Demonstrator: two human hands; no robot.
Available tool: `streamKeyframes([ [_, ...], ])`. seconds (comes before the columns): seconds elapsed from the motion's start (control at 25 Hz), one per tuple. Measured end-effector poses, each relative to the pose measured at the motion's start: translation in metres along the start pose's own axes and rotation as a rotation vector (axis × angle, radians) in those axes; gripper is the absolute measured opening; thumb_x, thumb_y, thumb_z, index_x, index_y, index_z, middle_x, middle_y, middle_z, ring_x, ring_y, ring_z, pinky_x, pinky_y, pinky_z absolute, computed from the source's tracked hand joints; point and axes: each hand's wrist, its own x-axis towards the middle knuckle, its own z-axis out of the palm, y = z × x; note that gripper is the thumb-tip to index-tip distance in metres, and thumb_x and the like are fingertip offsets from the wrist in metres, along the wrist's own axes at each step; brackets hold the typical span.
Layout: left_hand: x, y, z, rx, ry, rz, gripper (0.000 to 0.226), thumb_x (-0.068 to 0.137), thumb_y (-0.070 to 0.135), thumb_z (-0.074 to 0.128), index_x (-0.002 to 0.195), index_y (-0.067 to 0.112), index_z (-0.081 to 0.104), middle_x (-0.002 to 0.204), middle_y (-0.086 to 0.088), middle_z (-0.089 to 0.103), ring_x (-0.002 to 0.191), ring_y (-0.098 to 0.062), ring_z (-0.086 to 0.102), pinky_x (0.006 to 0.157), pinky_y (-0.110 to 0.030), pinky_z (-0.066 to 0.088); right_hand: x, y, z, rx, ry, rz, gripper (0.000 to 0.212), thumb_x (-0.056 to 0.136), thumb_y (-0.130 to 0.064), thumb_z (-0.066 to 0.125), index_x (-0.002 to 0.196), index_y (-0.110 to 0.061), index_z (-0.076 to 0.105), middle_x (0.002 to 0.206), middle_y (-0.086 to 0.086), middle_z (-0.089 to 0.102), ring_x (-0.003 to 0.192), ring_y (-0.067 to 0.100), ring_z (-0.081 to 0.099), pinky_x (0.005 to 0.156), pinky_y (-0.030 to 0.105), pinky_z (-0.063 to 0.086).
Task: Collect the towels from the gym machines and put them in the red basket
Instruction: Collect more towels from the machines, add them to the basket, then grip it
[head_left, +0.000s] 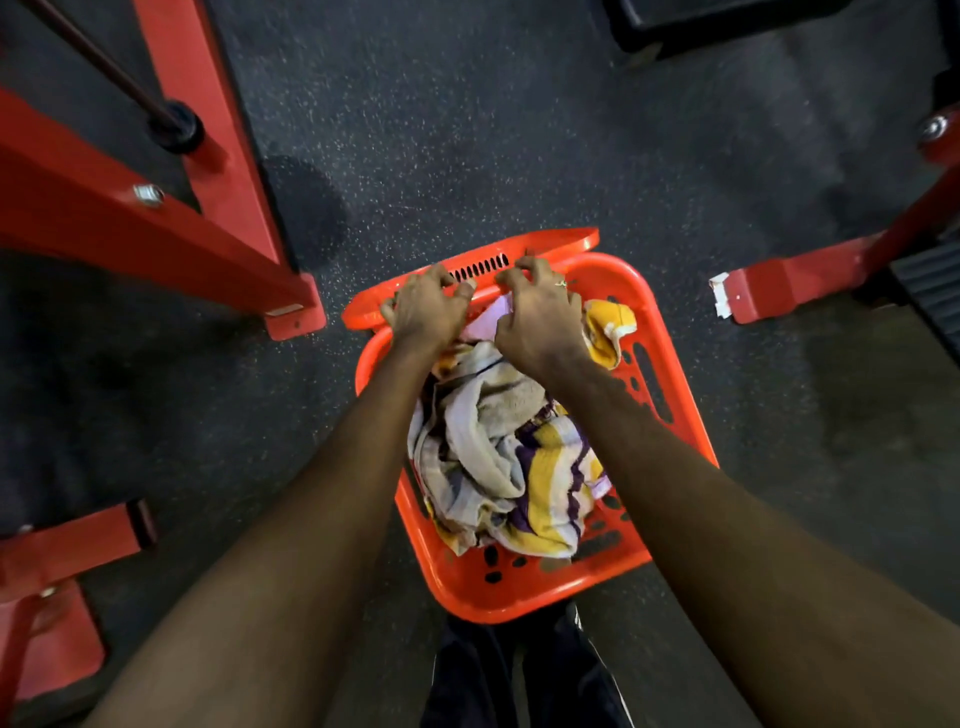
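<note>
First, far left: a red steel machine frame (130, 218) runs slantwise across my view, with a silver bolt (149, 195) on its upper face and a dark rod going down into a black foot behind it.
Floor: black rubber floor (467, 130) speckled with pale flecks, under everything.
My left hand (423, 312): reaching forward and down, fingers curled and hooked over the near edge of the basket's lid (545, 244), just left of a row of narrow slots.
Lid: red plastic, lying at the far side of the basket, tilted, its near edge under both my hands.
Red basket (519, 597): sits on the floor between my forearms, straight in front of my legs, its walls pierced with holes.
Towels (498, 452): heaped inside the basket, filling it; one beige-grey, one striped purple, yellow and white, with a bit of pink cloth (488, 322) showing between my hands.
My right hand (540, 325): close beside the left, fingers curled onto the same lid edge, a small ring on one finger.
Yellow towel (610, 332): bunched in the basket's far right corner, just beside my right hand.
Far right: another red machine foot (779, 286) on the floor, well apart from the basket, white tape (721, 296) on its end.
Bottom centre: my dark trousers (519, 675).
</note>
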Motion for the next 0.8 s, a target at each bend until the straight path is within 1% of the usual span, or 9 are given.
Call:
streamKeyframes([
  [0.12,-0.020,0.001,-0.011,0.029,0.239,0.128,0.026,0.093,0.037,0.054,0.108,0.018,0.065,0.116,-0.008,0.064,0.119,-0.030,0.052,0.104,-0.043,0.025,-0.013,-0.001,-0.001,-0.040,0.059,-0.074,0.058,0.078,-0.017,0.055,0.135,-0.012,0.052,0.156,0.009,0.034,0.142,0.030,0.033,0.108,0.047,0.031],
  [0.28,-0.050,-0.009,-0.023,0.033,0.335,0.247,0.037,0.095,0.039,0.039,0.105,0.013,0.063,0.106,-0.011,0.062,0.107,-0.032,0.054,0.094,-0.040,0.025,-0.023,-0.007,-0.030,-0.006,0.217,-0.176,0.068,0.078,-0.024,0.057,0.143,-0.011,0.044,0.159,0.009,0.032,0.149,0.027,0.025,0.116,0.047,0.024],
  [0.36,-0.065,0.000,-0.039,0.070,0.491,0.343,0.031,0.097,0.034,0.042,0.103,0.012,0.062,0.101,-0.012,0.060,0.099,-0.033,0.055,0.088,-0.039,0.024,-0.024,-0.009,-0.053,-0.108,0.216,-0.245,0.074,0.081,-0.032,0.063,0.149,-0.016,0.038,0.161,0.007,0.030,0.151,0.028,0.019,0.119,0.050,0.018],
  [0.44,-0.081,0.016,-0.064,0.106,0.604,0.416,0.021,0.097,0.027,0.048,0.101,0.012,0.062,0.100,-0.012,0.060,0.098,-0.033,0.054,0.088,-0.040,0.025,-0.023,-0.012,-0.077,-0.148,0.225,-0.298,0.072,0.083,-0.038,0.065,0.148,-0.019,0.040,0.159,0.007,0.033,0.151,0.029,0.019,0.118,0.052,0.013],
  [0.52,-0.098,0.028,-0.088,0.154,0.658,0.462,0.021,0.098,0.028,0.047,0.099,0.013,0.061,0.099,-0.011,0.059,0.098,-0.033,0.054,0.091,-0.041,0.027,-0.025,-0.018,-0.101,-0.108,0.269,-0.351,0.054,0.087,-0.044,0.061,0.134,-0.018,0.052,0.142,0.008,0.050,0.144,0.030,0.035,0.116,0.051,0.010],
  [0.6,-0.125,0.038,-0.110,0.185,0.701,0.483,0.024,0.100,0.031,0.042,0.098,0.014,0.060,0.098,-0.009,0.058,0.098,-0.032,0.053,0.092,-0.040,0.028,-0.036,-0.026,-0.131,-0.098,0.291,-0.419,0.041,0.089,-0.052,0.055,0.114,-0.019,0.059,0.114,0.007,0.061,0.121,0.030,0.053,0.112,0.049,0.013],
  [0.64,-0.142,0.045,-0.120,0.179,0.719,0.494,0.026,0.100,0.032,0.040,0.098,0.014,0.059,0.099,-0.008,0.058,0.099,-0.031,0.053,0.093,-0.040,0.028,-0.045,-0.027,-0.148,-0.091,0.307,-0.461,0.040,0.088,-0.055,0.054,0.108,-0.021,0.059,0.105,0.006,0.061,0.111,0.031,0.056,0.107,0.048,0.018],
  [0.72,-0.175,0.054,-0.138,0.154,0.781,0.488,0.029,0.101,0.036,0.039,0.108,0.016,0.059,0.109,-0.008,0.057,0.108,-0.029,0.052,0.098,-0.040,0.028,-0.065,-0.030,-0.179,-0.071,0.376,-0.550,0.039,0.086,-0.059,0.055,0.102,-0.023,0.060,0.096,0.004,0.057,0.101,0.030,0.055,0.096,0.045,0.025],
  [0.8,-0.199,0.043,-0.155,0.052,0.878,0.361,0.038,0.100,0.042,0.039,0.128,0.021,0.053,0.129,-0.007,0.053,0.126,-0.023,0.046,0.107,-0.038,0.023,-0.081,-0.033,-0.207,-0.052,0.426,-0.589,0.038,0.084,-0.060,0.057,0.099,-0.025,0.061,0.093,0.001,0.054,0.099,0.027,0.053,0.091,0.042,0.026],
])
